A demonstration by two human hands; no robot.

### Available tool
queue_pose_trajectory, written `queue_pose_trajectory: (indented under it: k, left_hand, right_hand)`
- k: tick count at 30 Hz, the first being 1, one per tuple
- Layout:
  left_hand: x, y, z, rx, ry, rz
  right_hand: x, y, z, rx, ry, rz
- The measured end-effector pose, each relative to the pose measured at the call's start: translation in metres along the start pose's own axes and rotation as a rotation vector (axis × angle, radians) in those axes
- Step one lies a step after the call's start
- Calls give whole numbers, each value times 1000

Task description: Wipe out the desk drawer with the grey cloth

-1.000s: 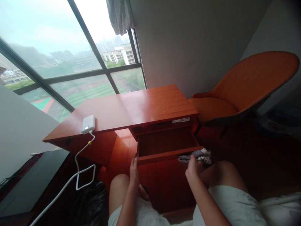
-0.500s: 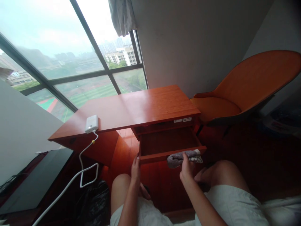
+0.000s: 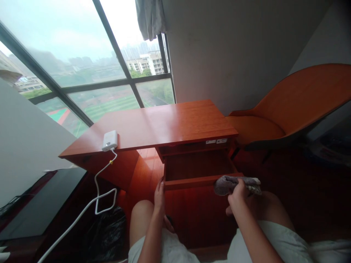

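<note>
A reddish wooden desk (image 3: 170, 122) has its drawer (image 3: 203, 180) pulled out, and nothing shows inside it. My left hand (image 3: 159, 195) is at the left end of the drawer front, its fingers against the corner; how they close on it is hard to make out. In my right hand (image 3: 238, 191) is a folded grey cloth (image 3: 225, 185), pinched between thumb and fingers near the right end of the drawer front. The cloth has a pale, patterned end on the right.
On the desk's left part lies a white power bank (image 3: 110, 140) with a white cable (image 3: 95, 199) hanging down. An orange chair (image 3: 296, 106) stands at the right. A black plastic bag (image 3: 106, 232) and a dark flat panel (image 3: 46, 204) are at the lower left.
My right hand has moved to the right with the grey cloth along the drawer front. My left hand stays at the drawer's left corner. The view has shifted slightly.
</note>
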State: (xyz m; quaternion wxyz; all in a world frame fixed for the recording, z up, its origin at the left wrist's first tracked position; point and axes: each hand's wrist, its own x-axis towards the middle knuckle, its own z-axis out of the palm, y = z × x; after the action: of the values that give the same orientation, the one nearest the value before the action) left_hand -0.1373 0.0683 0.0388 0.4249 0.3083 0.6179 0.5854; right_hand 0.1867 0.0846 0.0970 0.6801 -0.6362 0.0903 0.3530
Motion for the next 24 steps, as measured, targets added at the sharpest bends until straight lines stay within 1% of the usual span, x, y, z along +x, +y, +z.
queue_pose_trajectory:
  k: [3, 6, 9, 12, 15, 17, 20, 21, 23, 24]
  left_hand:
    - [1, -1, -1, 10, -3, -1]
    - [2, -2, -2, 16, -14, 2]
    - [2, -1, -2, 21, -14, 1]
    - [0, 3, -1, 13, -12, -11]
    - [-1, 6, 1, -3, -7, -24]
    - [-1, 7, 2, -11, 3, -35]
    - [0, 6, 2, -10, 17, -47]
    - [1, 5, 1, -4, 19, -46]
    - [3, 4, 0, 13, 17, -41]
    - [3, 3, 0, 21, 15, -39]
  right_hand:
    - [-18, 3, 1, 54, -61, 154]
    - [-33, 5, -5, 132, -170, 231]
    - [-42, 7, -17, 228, -291, 253]
    - [-44, 10, -27, 262, -377, 193]
    - [-43, 14, -27, 152, -391, 142]
    - [-39, 16, -22, 33, -374, 191]
    - [-34, 21, -12, -114, -329, 339]
    - [-33, 23, -8, -143, -325, 368]
    - [-33, 28, -2, -199, -321, 362]
    - [-34, 32, 0, -228, -309, 327]
